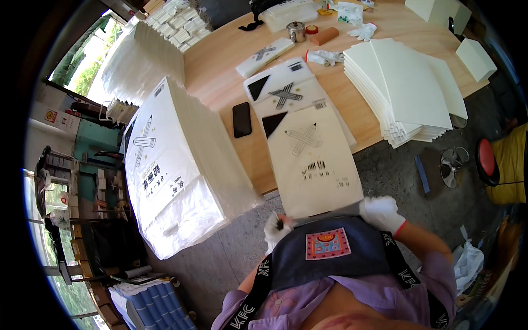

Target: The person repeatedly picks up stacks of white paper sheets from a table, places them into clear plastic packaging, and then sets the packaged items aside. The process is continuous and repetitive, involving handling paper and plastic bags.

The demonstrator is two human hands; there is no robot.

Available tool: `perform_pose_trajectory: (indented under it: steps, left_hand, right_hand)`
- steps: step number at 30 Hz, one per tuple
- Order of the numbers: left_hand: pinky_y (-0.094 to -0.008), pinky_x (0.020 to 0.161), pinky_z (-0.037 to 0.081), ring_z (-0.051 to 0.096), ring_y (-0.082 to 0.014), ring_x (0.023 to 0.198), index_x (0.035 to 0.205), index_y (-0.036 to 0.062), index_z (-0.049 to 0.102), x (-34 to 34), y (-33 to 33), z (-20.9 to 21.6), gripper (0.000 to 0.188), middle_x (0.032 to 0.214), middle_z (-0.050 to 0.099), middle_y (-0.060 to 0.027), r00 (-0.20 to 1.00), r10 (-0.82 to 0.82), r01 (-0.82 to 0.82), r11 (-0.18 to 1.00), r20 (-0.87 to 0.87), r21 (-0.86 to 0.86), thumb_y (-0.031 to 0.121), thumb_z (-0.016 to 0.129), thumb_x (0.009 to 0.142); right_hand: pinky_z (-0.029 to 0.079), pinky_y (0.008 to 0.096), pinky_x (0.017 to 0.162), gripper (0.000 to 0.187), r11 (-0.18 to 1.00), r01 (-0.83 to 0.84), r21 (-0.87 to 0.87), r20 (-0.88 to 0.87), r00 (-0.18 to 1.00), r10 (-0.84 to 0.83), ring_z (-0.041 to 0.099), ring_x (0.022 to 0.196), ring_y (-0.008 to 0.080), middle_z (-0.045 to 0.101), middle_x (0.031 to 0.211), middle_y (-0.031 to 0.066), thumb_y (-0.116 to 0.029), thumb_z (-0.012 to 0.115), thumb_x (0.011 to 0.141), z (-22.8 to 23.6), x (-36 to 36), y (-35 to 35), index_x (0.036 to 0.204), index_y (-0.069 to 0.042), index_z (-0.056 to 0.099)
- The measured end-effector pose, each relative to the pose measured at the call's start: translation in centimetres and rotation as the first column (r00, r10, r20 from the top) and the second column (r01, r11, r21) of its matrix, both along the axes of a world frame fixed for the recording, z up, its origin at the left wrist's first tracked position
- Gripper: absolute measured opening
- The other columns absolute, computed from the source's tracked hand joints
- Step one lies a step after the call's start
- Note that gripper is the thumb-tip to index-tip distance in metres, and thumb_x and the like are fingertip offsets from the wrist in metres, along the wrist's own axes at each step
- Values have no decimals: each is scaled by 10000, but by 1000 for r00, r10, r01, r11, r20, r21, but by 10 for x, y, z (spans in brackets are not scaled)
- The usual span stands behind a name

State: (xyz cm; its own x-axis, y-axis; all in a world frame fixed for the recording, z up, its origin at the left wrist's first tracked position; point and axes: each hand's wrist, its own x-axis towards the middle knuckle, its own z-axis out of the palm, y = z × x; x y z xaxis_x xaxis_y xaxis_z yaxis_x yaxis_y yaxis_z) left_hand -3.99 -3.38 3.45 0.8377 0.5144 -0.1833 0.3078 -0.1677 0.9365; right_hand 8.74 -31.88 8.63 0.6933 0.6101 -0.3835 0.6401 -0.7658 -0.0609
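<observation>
A cream paper pack in a clear plastic bag [316, 165], printed with crossed pencils and a black corner, lies partly on the table with its near end over the edge, close to my apron. My left hand [275, 233], in a white glove, is closed at the bag's near left corner; a dark spot shows by its fingers. At the near right corner my gloved right hand [380, 213] is closed on the bag's edge. A translucent strip of plastic stretches between both hands. Under the pack's far end lies another bagged pack [283, 82].
Left stands a tall stack of printed plastic bags [165, 165]; a black phone [242, 120] lies beside it. A stack of cream paper [404, 88] fans out at the right. Farther back are a metal cup [296, 32], loose gloves [324, 58] and an orange cylinder [325, 36]. A stool [486, 157] stands right.
</observation>
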Motion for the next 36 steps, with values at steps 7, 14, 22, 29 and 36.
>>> perform_pose_trajectory:
  steps: [7, 14, 22, 29, 36]
  left_hand:
    - [-336, 527, 430, 531, -217, 569, 775, 67, 512, 47, 14, -5, 181, 654, 512, -79, 975, -173, 119, 935, 138, 333, 83, 688, 737]
    - [-383, 600, 490, 614, -275, 667, 788, 99, 495, -9, 31, -38, 143, 718, 571, -82, 909, -309, 406, 803, -278, 435, 126, 633, 762]
    - [-288, 758, 471, 597, -158, 850, 1172, 7, 579, 57, 39, -112, 413, 939, 650, -94, 991, -42, 22, 987, -126, -158, 339, 568, 927]
    - [-383, 592, 434, 540, -293, 629, 760, 32, 501, 75, 0, 177, 194, 700, 513, -132, 922, -362, 238, 811, 138, 535, 161, 606, 861]
    - [-282, 815, 515, 607, -196, 966, 1297, -17, 478, -23, 124, 258, 403, 1144, 590, -114, 537, 338, -736, 636, 773, 233, 89, 519, 910]
  right_hand:
    - [484, 380, 490, 157, 940, -340, 33, 222, 919, 325, 639, 564, 248, 652, 668, 104, -244, 540, 752, 8, 23, 16, 746, -128, 645]
    - [505, 446, 543, 182, 996, 61, -65, -234, 969, -75, 666, 685, 328, 656, 733, 141, -196, 516, 803, -31, 10, -21, 720, -93, 641]
    - [488, 331, 765, 305, 154, 896, 416, -882, 439, -171, 632, 893, 197, 646, 1040, 111, -319, 538, 938, -109, 77, 13, 1138, -91, 571]
    - [429, 321, 969, 415, 151, 972, 178, -825, 64, 561, 541, 1121, 161, 558, 1256, 86, -202, 531, 947, -90, 58, 97, 1302, 1, 458]
    - [428, 237, 657, 337, 309, 502, 808, -570, 532, 626, 563, 784, 65, 628, 866, 1, -326, 523, 954, 84, 117, 248, 1073, -23, 611]
